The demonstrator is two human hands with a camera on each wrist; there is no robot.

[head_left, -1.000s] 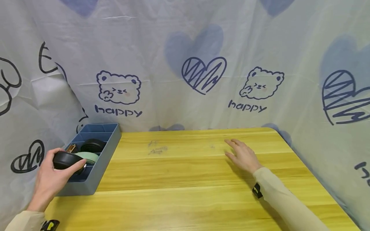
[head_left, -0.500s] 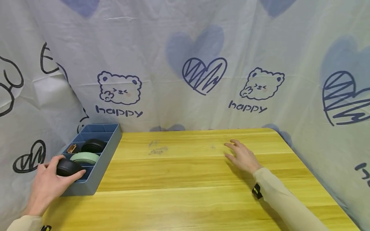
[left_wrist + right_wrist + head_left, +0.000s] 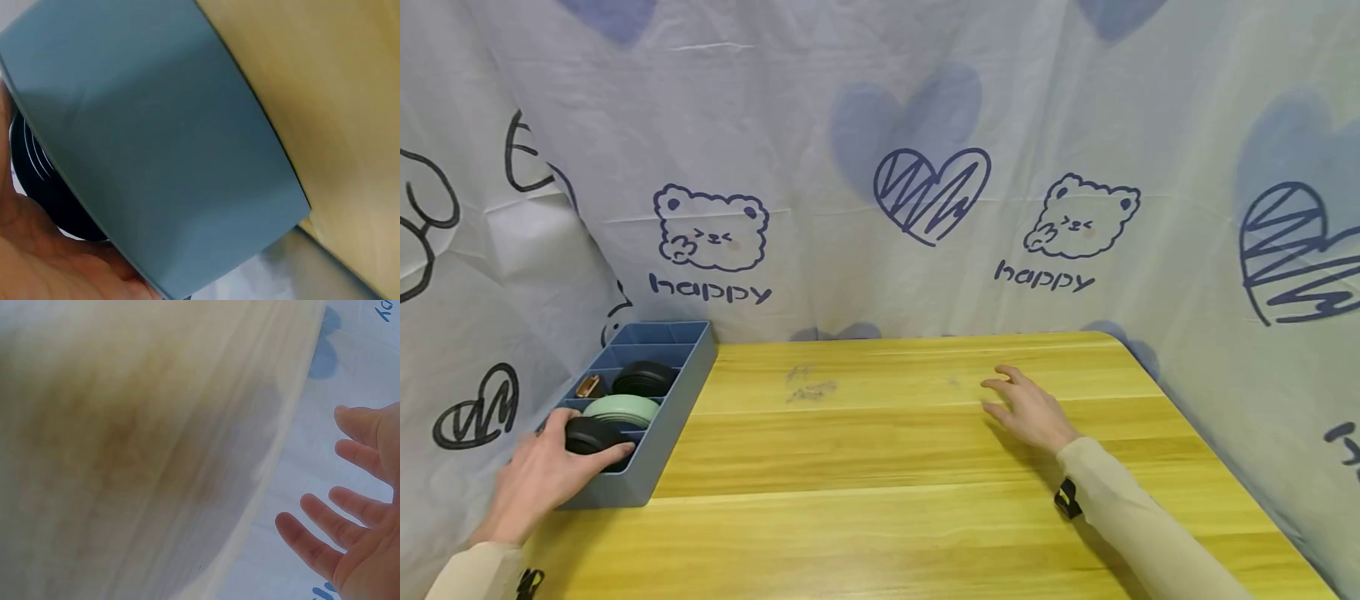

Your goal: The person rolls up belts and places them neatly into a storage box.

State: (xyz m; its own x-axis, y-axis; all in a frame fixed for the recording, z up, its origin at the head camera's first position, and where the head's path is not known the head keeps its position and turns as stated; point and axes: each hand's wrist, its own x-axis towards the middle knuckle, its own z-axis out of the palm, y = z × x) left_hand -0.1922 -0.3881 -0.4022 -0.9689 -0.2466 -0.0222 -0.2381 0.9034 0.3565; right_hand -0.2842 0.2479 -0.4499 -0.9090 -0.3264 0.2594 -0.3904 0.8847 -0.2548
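In the head view, my left hand [image 3: 542, 471] grips a rolled black belt [image 3: 593, 435] between thumb and fingers. The roll sits down in the nearest compartment of a blue-grey divided box [image 3: 673, 417]. Seen from the left wrist, the belt's coiled layers [image 3: 39, 165] show past the rim of the box's end wall [image 3: 156, 144], and my palm lies behind them. A pale green roll [image 3: 622, 408] fills the compartment just beyond. My right hand [image 3: 1030, 408] holds nothing over the table's right side, its fingers spread and slightly bent in the right wrist view.
Farther back in the box are another black roll [image 3: 644, 378] and a small brown item with a gold edge [image 3: 590, 386]. The box stands at the left of the wooden table [image 3: 865, 450]. A printed white curtain [image 3: 820, 208] hangs behind and on both sides.
My left hand has moved slightly right and lowered the rolled black belt from above the green roll's front into the box's nearest compartment. The right hand has barely moved.
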